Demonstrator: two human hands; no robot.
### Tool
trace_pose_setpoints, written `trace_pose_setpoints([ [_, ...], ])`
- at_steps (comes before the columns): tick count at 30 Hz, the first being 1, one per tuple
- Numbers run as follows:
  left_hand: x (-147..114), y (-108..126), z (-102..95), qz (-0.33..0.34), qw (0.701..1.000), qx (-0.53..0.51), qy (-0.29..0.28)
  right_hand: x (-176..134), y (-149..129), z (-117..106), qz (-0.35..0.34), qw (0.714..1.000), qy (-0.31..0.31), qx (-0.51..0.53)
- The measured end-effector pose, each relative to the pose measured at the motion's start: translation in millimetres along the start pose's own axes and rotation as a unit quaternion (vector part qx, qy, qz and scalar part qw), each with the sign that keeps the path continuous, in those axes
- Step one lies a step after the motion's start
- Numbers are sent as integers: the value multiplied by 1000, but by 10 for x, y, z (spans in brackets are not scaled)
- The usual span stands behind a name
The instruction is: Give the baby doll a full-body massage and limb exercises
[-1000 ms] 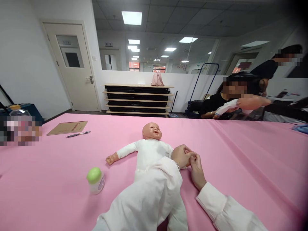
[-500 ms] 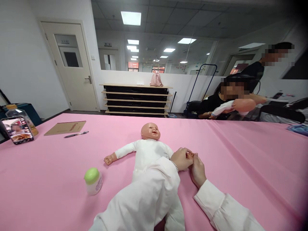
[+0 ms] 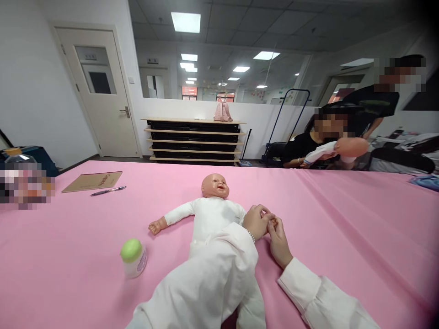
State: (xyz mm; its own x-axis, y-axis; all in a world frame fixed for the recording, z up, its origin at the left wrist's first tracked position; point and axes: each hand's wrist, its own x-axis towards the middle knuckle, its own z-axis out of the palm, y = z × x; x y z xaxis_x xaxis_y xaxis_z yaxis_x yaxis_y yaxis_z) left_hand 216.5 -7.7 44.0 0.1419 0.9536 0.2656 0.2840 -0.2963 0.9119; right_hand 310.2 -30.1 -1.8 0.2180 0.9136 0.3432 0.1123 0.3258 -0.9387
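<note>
A baby doll (image 3: 211, 212) in white clothes lies on its back on the pink cloth, head away from me. My left hand (image 3: 256, 222), wearing a beaded bracelet, reaches across its body with fingers closed around the doll's hand on the right. From the other side my right hand (image 3: 280, 243) pinches that same small hand, which is mostly covered by my fingers. The doll's other arm (image 3: 178, 212) stretches out to the left. Left of the doll stands a jar with a green lid (image 3: 133, 257). My left sleeve (image 3: 202, 278) hides the doll's lower body in part.
A brown notebook (image 3: 92, 181) and a pen (image 3: 108, 190) lie at the table's far left, near a bottle (image 3: 20, 157). Behind the table are stacked boards (image 3: 194, 141) with a pink backpack (image 3: 222, 111). Two people are at the right; the seated person holds another doll (image 3: 351, 147).
My fingers have shifted slightly on the doll's hand, my left fingers lifting a little. In the background, the standing person has moved a little to the right. The view has tilted slightly.
</note>
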Motion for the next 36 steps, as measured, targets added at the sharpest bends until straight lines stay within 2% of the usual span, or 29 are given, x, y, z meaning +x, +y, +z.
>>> trace_pose_setpoints([
  [6,-7,26,-6,-10,997,-63,-32,-12,-38,-6,1,1000,11,-26],
  [12,-13,0,35,-33,994,-74,-67,70,-9,-26,60,995,69,47],
  [15,-10,-57,72,-40,994,-39,-94,117,49,-60,81,992,61,76],
  [20,-1,-89,80,-16,993,-50,-107,91,86,-64,57,992,51,98],
  [25,11,-56,60,-42,985,-139,-93,13,15,-27,38,995,37,82],
  [30,55,-37,54,-82,963,-253,-50,-39,-54,7,-30,999,10,4],
  [34,25,-43,156,-82,962,-258,-35,-43,-74,9,-41,998,5,-45],
  [36,20,-25,141,-81,962,-256,-39,-39,-77,1,-40,997,10,-57],
])
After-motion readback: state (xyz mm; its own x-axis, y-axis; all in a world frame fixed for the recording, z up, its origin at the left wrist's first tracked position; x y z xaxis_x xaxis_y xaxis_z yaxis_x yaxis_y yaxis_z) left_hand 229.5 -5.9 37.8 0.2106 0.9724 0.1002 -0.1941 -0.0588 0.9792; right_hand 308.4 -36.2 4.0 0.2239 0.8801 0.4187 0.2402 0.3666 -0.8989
